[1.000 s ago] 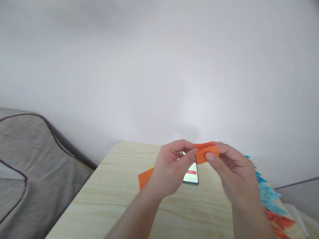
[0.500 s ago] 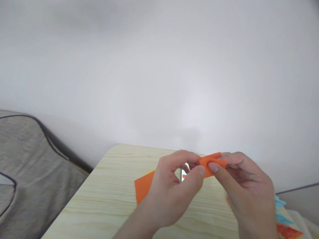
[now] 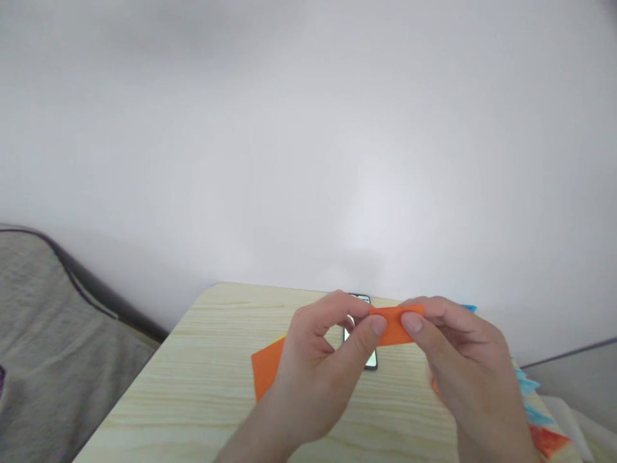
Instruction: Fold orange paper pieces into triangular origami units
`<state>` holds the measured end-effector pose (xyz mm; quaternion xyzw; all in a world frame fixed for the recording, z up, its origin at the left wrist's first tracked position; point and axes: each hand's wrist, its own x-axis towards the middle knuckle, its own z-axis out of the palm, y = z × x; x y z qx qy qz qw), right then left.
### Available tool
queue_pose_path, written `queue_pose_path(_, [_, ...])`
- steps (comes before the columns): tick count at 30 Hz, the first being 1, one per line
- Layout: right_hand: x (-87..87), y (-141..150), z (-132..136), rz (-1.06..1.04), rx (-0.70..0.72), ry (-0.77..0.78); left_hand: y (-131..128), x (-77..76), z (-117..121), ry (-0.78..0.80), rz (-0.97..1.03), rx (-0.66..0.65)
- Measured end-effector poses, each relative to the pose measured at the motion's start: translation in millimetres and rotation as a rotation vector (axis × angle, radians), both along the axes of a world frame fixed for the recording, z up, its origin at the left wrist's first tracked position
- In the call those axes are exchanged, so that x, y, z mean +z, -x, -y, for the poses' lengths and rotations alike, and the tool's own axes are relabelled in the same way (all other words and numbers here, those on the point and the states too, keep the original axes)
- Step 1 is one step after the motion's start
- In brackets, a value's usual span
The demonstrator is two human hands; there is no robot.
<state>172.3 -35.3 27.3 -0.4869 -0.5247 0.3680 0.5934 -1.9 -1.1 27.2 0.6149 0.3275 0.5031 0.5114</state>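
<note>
A small folded piece of orange paper (image 3: 396,329) is held up above the table between both hands. My left hand (image 3: 322,366) pinches its left end with thumb and fingers. At the right end, my right hand (image 3: 467,360) presses its thumb on the paper, fingers behind. Below and behind the left hand lies a phone (image 3: 371,360) with a lit screen, partly covered. To the left, a larger orange paper sheet (image 3: 266,370) with a thin yellow edge lies on the table, half hidden by the left hand.
The pale wood-grain table (image 3: 193,366) meets a white wall (image 3: 289,161). Blue pointed paper pieces (image 3: 527,386) and a red-orange piece (image 3: 548,440) lie at the right edge, partly behind my right hand. Grey fabric (image 3: 58,360) spreads at the left.
The orange paper's raised upper flap has come down, and it now looks like a flat narrow strip. Both hands appear slightly further left, and more of the phone shows.
</note>
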Motion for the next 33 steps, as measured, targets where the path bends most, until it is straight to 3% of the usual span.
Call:
queue_pose_path(10, [2.6,-2.2,2.8,-0.004,0.045,0.011,2.6,-4.6,-3.0,-0.045,-0.02,-0.001])
queue_pose_path(18, [1.5,-6.9,-0.6,0.179,0.1,0.069,11.3,2.0,-3.7,-0.209,-0.293,-0.027])
queue_pose_path(28, [-10.9,-6.3,-4.5,0.001,0.045,0.032,6.1,5.3,-1.9,-0.165,-0.232,0.011])
queue_pose_path(33, [-6.9,-6.1,-4.6,0.013,0.05,0.019,3.4,4.9,-3.6,-0.125,-0.173,0.04])
